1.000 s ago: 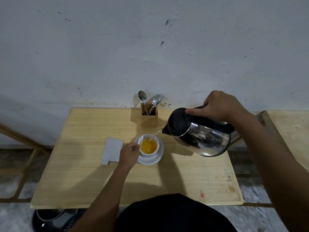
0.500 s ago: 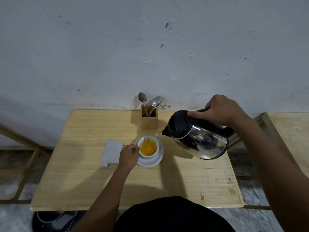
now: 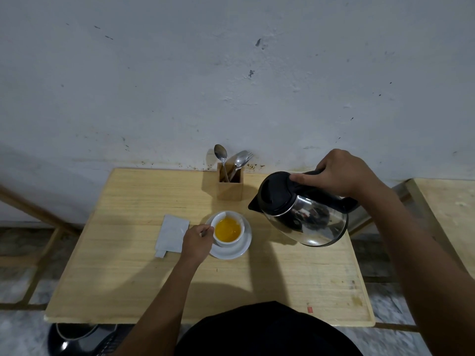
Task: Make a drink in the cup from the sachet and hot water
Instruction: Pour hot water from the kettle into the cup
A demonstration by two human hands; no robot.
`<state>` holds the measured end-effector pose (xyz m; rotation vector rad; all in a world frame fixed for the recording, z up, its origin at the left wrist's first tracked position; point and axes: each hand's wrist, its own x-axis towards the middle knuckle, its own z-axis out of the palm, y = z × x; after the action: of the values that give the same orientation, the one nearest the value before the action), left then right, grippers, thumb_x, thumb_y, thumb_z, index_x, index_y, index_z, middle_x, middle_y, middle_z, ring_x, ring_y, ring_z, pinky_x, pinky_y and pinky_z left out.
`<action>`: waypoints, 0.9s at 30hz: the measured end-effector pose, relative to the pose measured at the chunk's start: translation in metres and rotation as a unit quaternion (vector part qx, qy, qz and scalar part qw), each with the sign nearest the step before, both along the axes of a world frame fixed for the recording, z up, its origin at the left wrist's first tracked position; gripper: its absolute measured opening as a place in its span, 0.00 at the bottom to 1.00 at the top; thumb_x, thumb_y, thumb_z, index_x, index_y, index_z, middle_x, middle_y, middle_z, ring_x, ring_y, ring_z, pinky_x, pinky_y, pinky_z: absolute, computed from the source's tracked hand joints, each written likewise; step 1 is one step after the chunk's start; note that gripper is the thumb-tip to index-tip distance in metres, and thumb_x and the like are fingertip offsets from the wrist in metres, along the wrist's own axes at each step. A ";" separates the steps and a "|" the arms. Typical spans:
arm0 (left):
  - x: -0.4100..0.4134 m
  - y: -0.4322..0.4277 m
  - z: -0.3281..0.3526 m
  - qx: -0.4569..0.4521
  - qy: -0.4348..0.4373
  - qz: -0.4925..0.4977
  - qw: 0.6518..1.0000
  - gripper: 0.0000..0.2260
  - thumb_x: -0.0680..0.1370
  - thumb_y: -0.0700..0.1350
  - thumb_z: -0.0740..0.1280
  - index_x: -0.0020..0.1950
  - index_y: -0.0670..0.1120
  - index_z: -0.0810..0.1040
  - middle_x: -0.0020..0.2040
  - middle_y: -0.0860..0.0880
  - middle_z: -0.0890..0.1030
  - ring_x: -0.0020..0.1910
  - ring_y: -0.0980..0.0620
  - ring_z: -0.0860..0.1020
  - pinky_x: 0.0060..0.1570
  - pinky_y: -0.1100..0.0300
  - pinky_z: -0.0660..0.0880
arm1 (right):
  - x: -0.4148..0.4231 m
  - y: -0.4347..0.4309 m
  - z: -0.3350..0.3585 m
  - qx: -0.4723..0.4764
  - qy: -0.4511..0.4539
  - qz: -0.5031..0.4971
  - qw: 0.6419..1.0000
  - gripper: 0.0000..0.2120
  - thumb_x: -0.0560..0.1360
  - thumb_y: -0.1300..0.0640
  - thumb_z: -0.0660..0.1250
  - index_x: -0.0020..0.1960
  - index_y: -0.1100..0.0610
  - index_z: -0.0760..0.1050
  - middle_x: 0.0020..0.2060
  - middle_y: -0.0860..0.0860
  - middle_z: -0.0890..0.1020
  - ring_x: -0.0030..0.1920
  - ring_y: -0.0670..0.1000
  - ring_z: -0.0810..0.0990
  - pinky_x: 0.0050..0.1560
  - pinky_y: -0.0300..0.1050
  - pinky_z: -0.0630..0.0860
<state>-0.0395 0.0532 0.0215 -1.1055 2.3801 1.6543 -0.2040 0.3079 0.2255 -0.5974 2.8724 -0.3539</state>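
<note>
The left hand [image 3: 195,240] is curled together with its fingertips pinched at the near-left side of the cup [image 3: 227,228]; whether it grips the cup's handle or a thin grey object that shows between the fingers cannot be told. The cup is white, holds an orange-yellow liquid, and stands upright on a white saucer [image 3: 235,249] just to the right of that hand. Directly left of the hand, partly tucked behind the knuckles, lies the pale grey sachet [image 3: 171,233] flat on the table [image 3: 133,273], with a small torn strip at its near corner. Further right and higher, the right hand [image 3: 339,173] is clamped around the black handle of a steel kettle [image 3: 305,214], thumb stretched along the top of the black lid. The kettle hangs in the air, tilted so that its spout points left toward the cup, yet the spout is apart from the rim and no stream shows between them. Beyond the left hand, toward the wall, a small wooden holder [image 3: 229,185] stands on the far edge of the table — 2 spoons and what looks like a fork rise from it. To the right of the right forearm, the corner of a second wooden surface [image 3: 447,209] shows — separated from the table by a gap.
</note>
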 end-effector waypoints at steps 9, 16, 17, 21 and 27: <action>0.000 0.005 0.000 0.001 0.008 0.016 1.000 0.11 0.78 0.45 0.64 0.56 0.42 0.81 0.51 0.41 0.84 0.49 0.40 0.81 0.55 0.44 0.78 | -0.007 0.009 -0.003 -0.070 -0.022 -0.012 0.997 0.37 0.59 0.26 0.69 0.22 0.56 0.57 0.19 0.49 0.57 0.24 0.51 0.58 0.30 0.44 0.58; -0.004 0.013 0.002 -0.002 0.002 0.067 0.998 0.10 0.78 0.45 0.63 0.49 0.42 0.82 0.41 0.43 0.82 0.45 0.43 0.80 0.47 0.53 0.75 | -0.017 0.043 -0.013 -0.215 -0.025 -0.051 0.975 0.39 0.61 0.30 0.71 0.22 0.67 0.64 0.21 0.56 0.61 0.25 0.53 0.60 0.32 0.46 0.60; -0.005 0.014 0.003 -0.008 -0.001 0.073 0.997 0.11 0.78 0.45 0.63 0.48 0.42 0.83 0.41 0.44 0.82 0.44 0.44 0.79 0.46 0.55 0.73 | -0.019 0.048 -0.015 -0.234 -0.016 -0.061 0.970 0.38 0.62 0.31 0.72 0.22 0.67 0.67 0.21 0.57 0.63 0.25 0.53 0.62 0.32 0.46 0.61; -0.010 0.019 0.005 -0.041 -0.009 0.087 0.995 0.10 0.77 0.42 0.62 0.40 0.41 0.80 0.39 0.43 0.80 0.42 0.45 0.76 0.44 0.56 0.69 | -0.026 0.069 -0.020 -0.299 0.020 -0.076 0.951 0.42 0.62 0.31 0.71 0.24 0.72 0.67 0.20 0.58 0.65 0.23 0.53 0.62 0.30 0.45 0.61; -0.012 0.029 0.001 -0.075 -0.003 0.112 0.991 0.12 0.78 0.40 0.60 0.39 0.36 0.77 0.39 0.38 0.80 0.41 0.41 0.76 0.43 0.55 0.69 | -0.045 0.090 -0.031 -0.342 0.043 -0.093 0.934 0.41 0.65 0.34 0.72 0.25 0.73 0.65 0.20 0.65 0.64 0.24 0.53 0.62 0.31 0.46 0.62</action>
<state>-0.0514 0.0823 0.0226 -1.4492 2.4913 1.5466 -0.2494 0.3979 0.1943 -0.4339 2.8470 -1.4201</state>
